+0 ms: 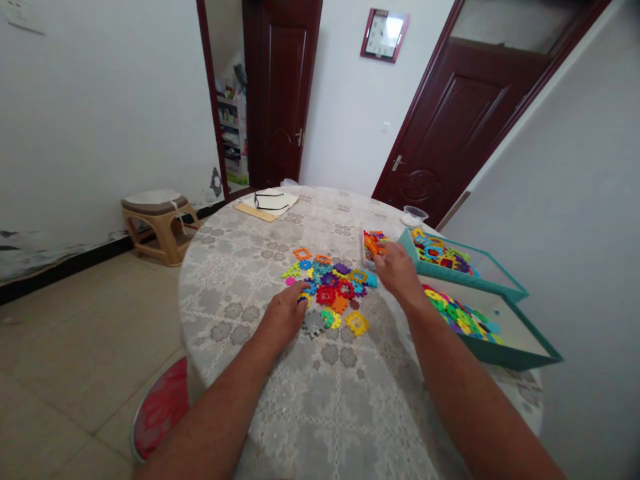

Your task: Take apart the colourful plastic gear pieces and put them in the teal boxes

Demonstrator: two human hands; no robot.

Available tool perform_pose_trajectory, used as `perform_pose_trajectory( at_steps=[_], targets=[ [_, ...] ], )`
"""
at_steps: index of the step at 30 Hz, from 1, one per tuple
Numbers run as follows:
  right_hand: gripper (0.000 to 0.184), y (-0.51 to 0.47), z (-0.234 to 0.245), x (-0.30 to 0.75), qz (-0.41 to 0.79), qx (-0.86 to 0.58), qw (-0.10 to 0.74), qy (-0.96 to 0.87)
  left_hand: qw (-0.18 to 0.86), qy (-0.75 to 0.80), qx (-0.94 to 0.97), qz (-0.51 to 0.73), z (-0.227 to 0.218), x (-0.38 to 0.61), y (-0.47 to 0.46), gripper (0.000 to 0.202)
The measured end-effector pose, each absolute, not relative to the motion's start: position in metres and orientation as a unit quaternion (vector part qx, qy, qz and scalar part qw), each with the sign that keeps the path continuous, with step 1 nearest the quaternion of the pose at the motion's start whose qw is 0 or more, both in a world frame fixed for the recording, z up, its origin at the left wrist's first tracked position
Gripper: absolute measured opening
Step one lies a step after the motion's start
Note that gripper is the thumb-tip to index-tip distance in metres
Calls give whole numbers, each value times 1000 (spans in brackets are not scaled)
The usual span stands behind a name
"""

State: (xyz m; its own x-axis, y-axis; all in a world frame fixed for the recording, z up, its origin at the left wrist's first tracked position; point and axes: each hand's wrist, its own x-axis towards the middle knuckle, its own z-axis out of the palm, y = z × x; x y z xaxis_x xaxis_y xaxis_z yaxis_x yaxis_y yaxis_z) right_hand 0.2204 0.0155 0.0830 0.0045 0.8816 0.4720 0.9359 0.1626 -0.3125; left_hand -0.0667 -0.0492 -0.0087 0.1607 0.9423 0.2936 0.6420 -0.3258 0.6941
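Note:
Several colourful interlocking plastic pieces [331,287] lie in a loose pile on the round table [320,387] with a lace-patterned cloth. My left hand [286,315] rests at the pile's near left edge, its fingers curled on a small blue and yellow piece [303,298]. My right hand [397,268] hovers at the pile's right edge, fingers bent over a small tray of pieces [373,244]; what they hold, if anything, is hidden.
Two teal boxes [515,291] with more pieces stand on the right side of the table. A clear cup [415,215] and a board with glasses [269,203] sit at the far edge. A tan stool [159,223] stands left, a red stool [163,408] below.

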Motion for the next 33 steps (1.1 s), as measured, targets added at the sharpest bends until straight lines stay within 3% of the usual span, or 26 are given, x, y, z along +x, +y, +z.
perform_pose_trajectory(
  at_steps=[3, 6, 9, 11, 17, 22, 33],
  targets=[
    [24, -25, 59, 207, 72, -600, 154, -782, 223, 542, 719, 374, -5, -66, -50, 40],
    [31, -60, 36, 201, 115, -579, 91, -802, 242, 542, 706, 387, -3, -66, -51, 42],
    [51, -77, 20, 201, 117, -592, 111, -790, 267, 538, 697, 392, -2, -65, -51, 47],
    [55, -80, 14, 203, 129, -594, 136, -782, 281, 528, 696, 397, -2, -64, -51, 49],
    [39, -78, 15, 204, 194, -586, 190, -763, 294, 502, 708, 400, -5, -62, -51, 47],
    [13, -75, 20, 203, 262, -558, 214, -758, 283, 517, 703, 399, -2, -63, -51, 35],
    [13, -79, 22, 188, 267, -512, 292, -762, 308, 503, 693, 415, 2, -61, -50, 25]
  ],
)
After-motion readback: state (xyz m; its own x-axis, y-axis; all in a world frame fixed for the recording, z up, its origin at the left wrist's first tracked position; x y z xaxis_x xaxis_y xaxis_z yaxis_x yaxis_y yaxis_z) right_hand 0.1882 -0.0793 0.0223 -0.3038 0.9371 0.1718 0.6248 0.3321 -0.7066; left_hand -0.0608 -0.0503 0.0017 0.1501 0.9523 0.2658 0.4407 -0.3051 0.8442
